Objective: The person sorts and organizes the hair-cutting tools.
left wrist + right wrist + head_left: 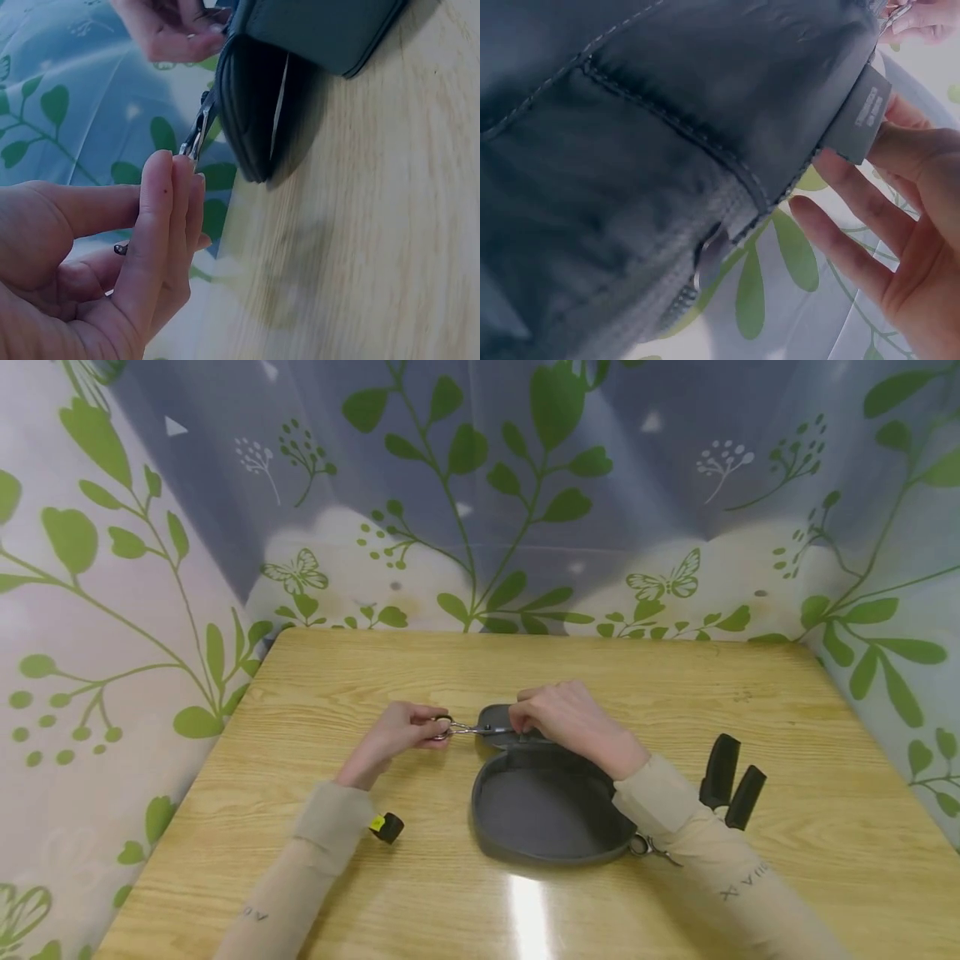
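My left hand (408, 727) pinches the handles of a pair of scissors (467, 728) between thumb and fingers. Their metal blades point right, over the small raised back part of an open dark grey zip case (551, 856). At that same back part is my right hand (566, 718), close to the blade tips. In the right wrist view its thumb and fingers pinch a grey printed tab (862, 116) at the case's edge, while other fingers are spread. A zip pull (711, 255) hangs nearby. The left wrist view shows the left hand (142, 255) with the blades reaching the case.
Another pair of scissors (654, 848) lies at the case's right front, beside my right forearm. Two black elongated pieces (720, 770) rest on the table (825, 860) at right. A small black object with a yellow label (387, 827) lies near my left sleeve. A leaf-patterned curtain (480, 527) stands behind.
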The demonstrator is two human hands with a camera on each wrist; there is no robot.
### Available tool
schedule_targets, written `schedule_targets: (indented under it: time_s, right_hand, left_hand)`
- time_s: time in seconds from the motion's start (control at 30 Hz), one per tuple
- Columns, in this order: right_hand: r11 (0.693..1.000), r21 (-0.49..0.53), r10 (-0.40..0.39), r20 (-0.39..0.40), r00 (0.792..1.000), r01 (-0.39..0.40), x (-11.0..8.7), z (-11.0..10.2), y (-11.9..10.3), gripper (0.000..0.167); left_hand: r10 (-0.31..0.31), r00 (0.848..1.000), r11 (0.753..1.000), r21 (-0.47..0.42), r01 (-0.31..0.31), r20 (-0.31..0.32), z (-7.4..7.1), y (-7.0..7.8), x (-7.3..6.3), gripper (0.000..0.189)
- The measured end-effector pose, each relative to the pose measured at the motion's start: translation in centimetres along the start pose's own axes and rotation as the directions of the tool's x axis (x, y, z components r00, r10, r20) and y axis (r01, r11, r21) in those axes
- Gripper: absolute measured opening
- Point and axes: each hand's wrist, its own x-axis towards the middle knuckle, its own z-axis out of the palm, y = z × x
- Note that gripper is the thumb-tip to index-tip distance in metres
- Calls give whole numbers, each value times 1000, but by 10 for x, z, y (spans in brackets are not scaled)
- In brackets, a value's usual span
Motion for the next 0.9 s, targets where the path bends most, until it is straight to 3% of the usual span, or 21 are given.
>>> schedule_targets:
  time_s: [0.27,0.57,0.73,0.9]
  right_hand:
    - [1000,19,7,-36,999,-6,-1,4,2,16]
    - [998,59,31,-5,1000,-31,-2,3,4,18]
    - [998,55,27,-17,999,-26,-3,3,4,18]
    - [999,42,33,-17,999,-32,-2,2,1,17]
  left_hand:
    - [33,999,999,-1,-33,10,14,-3,5,47]
    - [46,997,981,186,-56,55,14,-6,10,52]
    - [49,994,964,257,-72,94,19,-2,14,52]
    - [52,994,948,309,-78,93,24,3,17,48]
